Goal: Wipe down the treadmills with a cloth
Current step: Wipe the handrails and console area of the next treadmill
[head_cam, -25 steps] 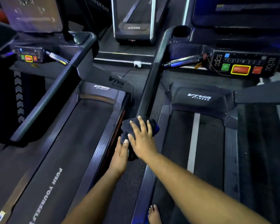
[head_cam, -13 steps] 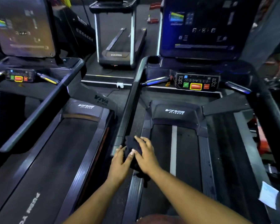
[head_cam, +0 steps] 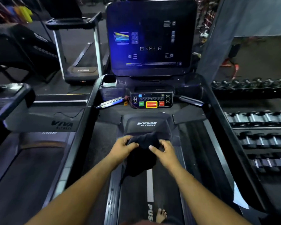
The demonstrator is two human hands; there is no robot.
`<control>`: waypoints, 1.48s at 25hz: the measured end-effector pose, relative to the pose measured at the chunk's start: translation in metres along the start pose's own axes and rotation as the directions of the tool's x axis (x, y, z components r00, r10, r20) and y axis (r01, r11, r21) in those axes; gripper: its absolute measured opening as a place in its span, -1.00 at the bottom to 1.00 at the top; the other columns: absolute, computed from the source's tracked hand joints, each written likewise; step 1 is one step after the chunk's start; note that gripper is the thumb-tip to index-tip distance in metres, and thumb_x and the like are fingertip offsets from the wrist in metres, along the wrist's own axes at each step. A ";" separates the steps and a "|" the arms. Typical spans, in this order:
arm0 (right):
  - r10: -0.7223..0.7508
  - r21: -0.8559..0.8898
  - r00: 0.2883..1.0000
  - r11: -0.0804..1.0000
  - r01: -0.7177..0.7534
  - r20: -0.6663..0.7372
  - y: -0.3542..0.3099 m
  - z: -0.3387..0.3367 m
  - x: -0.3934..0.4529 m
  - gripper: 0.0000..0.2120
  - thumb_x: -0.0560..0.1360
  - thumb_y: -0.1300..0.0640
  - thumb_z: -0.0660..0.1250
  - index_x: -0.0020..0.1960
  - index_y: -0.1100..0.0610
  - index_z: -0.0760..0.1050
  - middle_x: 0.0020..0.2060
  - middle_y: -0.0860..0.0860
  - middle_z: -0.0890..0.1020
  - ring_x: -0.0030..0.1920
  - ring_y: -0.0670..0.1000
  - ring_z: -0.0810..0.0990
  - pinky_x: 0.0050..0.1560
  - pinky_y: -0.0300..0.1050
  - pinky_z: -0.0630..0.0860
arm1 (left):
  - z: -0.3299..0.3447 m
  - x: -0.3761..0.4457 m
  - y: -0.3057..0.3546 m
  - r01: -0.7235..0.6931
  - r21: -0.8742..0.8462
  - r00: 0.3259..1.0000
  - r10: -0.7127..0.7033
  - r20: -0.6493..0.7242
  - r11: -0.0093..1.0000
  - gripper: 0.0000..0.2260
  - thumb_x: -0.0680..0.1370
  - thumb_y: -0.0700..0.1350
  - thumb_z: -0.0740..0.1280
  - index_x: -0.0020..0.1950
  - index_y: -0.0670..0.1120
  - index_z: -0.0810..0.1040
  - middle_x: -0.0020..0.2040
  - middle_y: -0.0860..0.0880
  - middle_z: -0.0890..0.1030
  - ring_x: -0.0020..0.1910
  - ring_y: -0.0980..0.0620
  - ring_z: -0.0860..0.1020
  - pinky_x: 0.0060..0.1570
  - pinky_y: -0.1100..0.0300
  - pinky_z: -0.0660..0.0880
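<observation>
On the far left we see a neighbouring treadmill (head_cam: 31, 159), its dark matte belt running away from us beside a glossy black side rail. Next comes our left hand (head_cam: 122, 147), fingers curled into the left edge of the cloth (head_cam: 143, 153). The cloth is dark, soft and bunched, held in the air over the belt (head_cam: 136, 200) of the treadmill we stand on, its loose lower end drooping toward us. Our right hand (head_cam: 165, 151) pinches the cloth's right edge, so both hands are clamped on it, level with each other and about equally near.

The surfaces to wipe lie ahead and upward from the grip: the moulded plastic motor cover (head_cam: 147, 125) just beyond the cloth, then the button panel (head_cam: 151, 100), then the smooth glassy screen (head_cam: 151, 38). The long handrails run fore and aft on either side, the right handrail (head_cam: 225, 127) hard and shiny. On the far right, racked dumbbells (head_cam: 259, 138) show knurled metal handles.
</observation>
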State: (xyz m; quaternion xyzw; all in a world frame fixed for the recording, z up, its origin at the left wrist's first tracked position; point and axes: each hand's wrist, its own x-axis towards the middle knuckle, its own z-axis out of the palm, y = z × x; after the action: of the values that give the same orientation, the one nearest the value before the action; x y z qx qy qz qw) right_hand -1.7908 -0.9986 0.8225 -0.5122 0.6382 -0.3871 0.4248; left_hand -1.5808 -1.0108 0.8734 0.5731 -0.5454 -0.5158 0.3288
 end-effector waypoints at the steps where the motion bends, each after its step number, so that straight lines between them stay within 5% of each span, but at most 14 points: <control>1: -0.007 0.016 1.000 1.000 0.007 -0.020 0.004 -0.018 0.013 -0.64 0.35 -0.17 0.52 0.02 -0.01 0.56 0.04 -0.01 0.53 0.10 0.00 0.56 0.15 -0.09 0.53 | 0.012 0.020 0.009 0.000 0.011 1.000 0.000 0.009 1.000 -0.86 0.44 -0.09 0.38 -0.05 -0.10 0.62 -0.16 -0.09 0.69 -0.16 0.03 0.61 -0.09 0.02 0.54; 5: -0.019 0.195 1.000 0.981 0.019 -0.002 0.005 -0.074 0.050 -0.84 0.49 0.17 0.48 -0.03 0.13 0.51 -0.08 0.02 0.64 -0.04 -0.07 0.59 -0.08 -0.28 0.52 | 0.057 0.087 0.041 -0.029 0.114 1.000 0.029 0.008 0.993 -0.98 0.47 -0.07 0.37 -0.14 0.02 0.60 -0.23 0.02 0.66 -0.19 0.03 0.60 -0.07 0.01 0.54; 10: 0.004 0.230 0.990 0.973 0.028 -0.138 0.013 -0.112 0.102 -0.66 0.48 0.12 0.50 0.18 0.04 0.46 0.08 -0.05 0.64 0.10 -0.13 0.63 0.11 -0.15 0.57 | 0.096 0.152 0.075 -0.129 0.245 0.991 0.120 0.051 0.961 -0.82 0.43 0.01 0.42 0.00 0.04 0.61 -0.08 0.04 0.69 -0.02 0.02 0.64 0.10 -0.05 0.56; 13: -0.009 0.142 0.955 0.988 0.053 -0.296 0.010 -0.131 0.138 -0.62 0.48 0.07 0.49 0.22 0.01 0.42 0.06 -0.09 0.64 0.09 -0.12 0.63 0.10 -0.12 0.56 | 0.111 0.201 0.094 -0.219 0.357 0.976 0.200 0.091 0.908 -0.77 0.44 0.07 0.43 0.06 0.14 0.54 -0.05 0.13 0.67 -0.02 0.11 0.62 0.06 0.01 0.56; 18: -0.086 -0.119 0.851 0.992 0.028 -0.518 -0.002 -0.153 0.211 -0.66 0.50 0.04 0.45 0.12 0.01 0.31 -0.03 -0.01 0.60 -0.08 0.02 0.60 -0.12 -0.02 0.55 | 0.137 0.292 0.125 -0.371 0.560 0.927 0.328 0.179 0.741 -0.76 0.51 0.13 0.39 0.15 0.14 0.54 0.02 0.03 0.69 0.05 -0.07 0.62 -0.01 0.04 0.54; 22: -0.349 -0.511 0.702 0.859 -0.025 -0.621 -0.014 -0.149 0.281 -0.72 0.49 0.16 0.37 0.15 0.17 0.41 0.13 0.10 0.49 0.09 0.12 0.50 0.09 0.03 0.48 | 0.151 0.376 0.143 -0.419 0.542 0.908 0.332 0.256 0.728 -0.78 0.54 0.09 0.37 0.17 0.15 0.50 0.03 0.03 0.69 0.07 -0.08 0.61 0.02 0.06 0.50; 26: -0.271 -0.670 0.912 0.742 -0.006 -0.309 -0.001 -0.111 0.339 -0.58 0.59 0.08 0.17 0.43 0.13 0.38 0.40 0.09 0.44 0.43 0.11 0.36 0.44 0.18 0.28 | 0.156 0.436 0.132 -0.394 0.585 0.916 0.247 0.316 0.709 -0.72 0.59 0.10 0.29 0.28 0.10 0.45 0.12 -0.01 0.65 0.19 -0.10 0.55 0.19 -0.04 0.42; 28: -0.210 -0.717 0.944 0.696 -0.037 -0.253 0.019 -0.099 0.350 -0.55 0.63 0.02 0.05 0.49 0.09 0.34 0.44 0.03 0.43 0.49 0.06 0.30 0.51 0.24 0.15 | 0.153 0.453 0.120 -0.383 0.603 0.918 0.216 0.333 0.699 -0.67 0.63 0.12 0.21 0.36 0.08 0.41 0.23 -0.01 0.59 0.30 -0.10 0.46 0.26 -0.12 0.38; 31: -0.255 -0.817 0.939 0.575 -0.047 -0.233 0.023 -0.117 0.370 -0.63 0.59 -0.04 0.08 0.20 0.09 0.55 0.14 0.06 0.63 0.22 0.12 0.56 0.32 0.16 0.38 | 0.151 0.457 0.112 -0.472 0.623 0.870 0.215 0.444 0.624 -0.55 0.66 0.15 0.10 0.52 0.04 0.27 0.50 0.00 0.37 0.49 -0.05 0.28 0.40 -0.18 0.26; 34: -0.022 -0.873 0.997 0.484 -0.056 -0.077 0.005 -0.145 0.408 -0.70 0.58 -0.08 0.15 -0.07 0.07 0.57 -0.09 0.06 0.68 -0.02 0.17 0.63 0.00 0.03 0.42 | 0.153 0.456 0.109 -0.597 0.652 0.765 0.088 0.637 0.467 -0.44 0.67 0.20 -0.05 0.63 0.04 -0.04 0.64 0.03 0.04 0.61 0.05 -0.04 0.53 -0.24 -0.03; 37: -0.125 -0.849 0.983 0.526 -0.049 -0.135 0.023 -0.143 0.391 -0.68 0.60 -0.11 0.13 0.04 0.05 0.57 0.00 0.06 0.65 0.06 0.14 0.60 0.11 0.06 0.41 | 0.156 0.463 0.107 -0.615 0.639 0.734 0.039 0.678 0.462 -0.41 0.67 0.23 -0.11 0.62 0.05 -0.20 0.64 0.06 -0.12 0.60 0.07 -0.19 0.52 -0.26 -0.19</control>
State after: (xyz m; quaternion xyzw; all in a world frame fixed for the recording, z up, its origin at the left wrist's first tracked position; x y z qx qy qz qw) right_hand -1.9771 -1.3705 0.7922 -0.6309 0.7697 -0.0814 0.0543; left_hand -1.8182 -1.4487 0.8269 0.3479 -0.8986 -0.2582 -0.0696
